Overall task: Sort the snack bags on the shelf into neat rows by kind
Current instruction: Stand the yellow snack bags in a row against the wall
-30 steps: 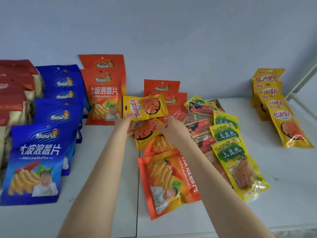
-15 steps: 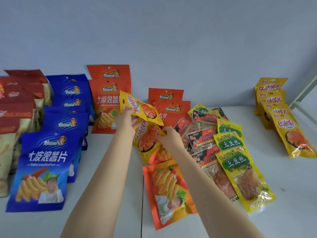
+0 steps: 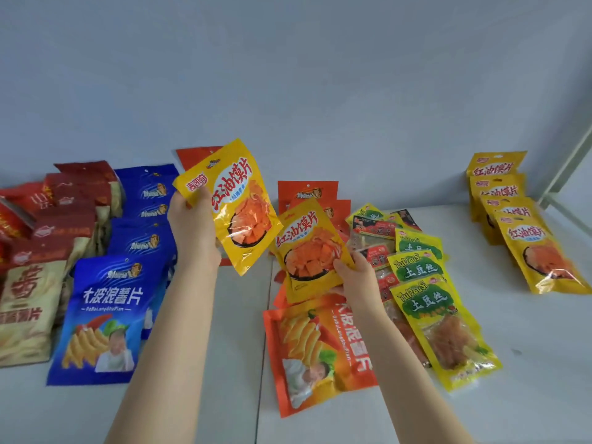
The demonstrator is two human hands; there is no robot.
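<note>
**Two yellow bags up, bound for the row on the right**

My left hand point(image 3: 192, 225) grips one yellow snack bag point(image 3: 230, 203) by its top corner, lifted clear of the shelf point(image 3: 528, 363) and tilted. My right hand point(image 3: 355, 277) pinches a second yellow bag point(image 3: 307, 251) of the same kind at its lower right edge, raised just over the mixed heap in the middle. Both hands are closed on their bags, fingers narrow.

To do this step well, I judge I should stack the two face up and the same way round, then carry them across to the yellow row point(image 3: 512, 219) leaning near the wall at the far right, and lay them overlapping like the ones there. A corner grip lets a floppy bag swing, so I would move low and slowly over the green-label packets point(image 3: 426, 302) to avoid dragging them.

There are no bins here; the shelf itself holds everything. At the left stand the dark red bags point(image 3: 48, 225), then the blue chip bags point(image 3: 109, 315) in a column. Behind my left hand the orange chip bags point(image 3: 307, 193) lean on the wall, and one orange bag point(image 3: 317, 350) lies flat in front. Between the orange and green ones sit small red-label packets point(image 3: 374, 229); how many I cannot say, as they overlap.
</note>
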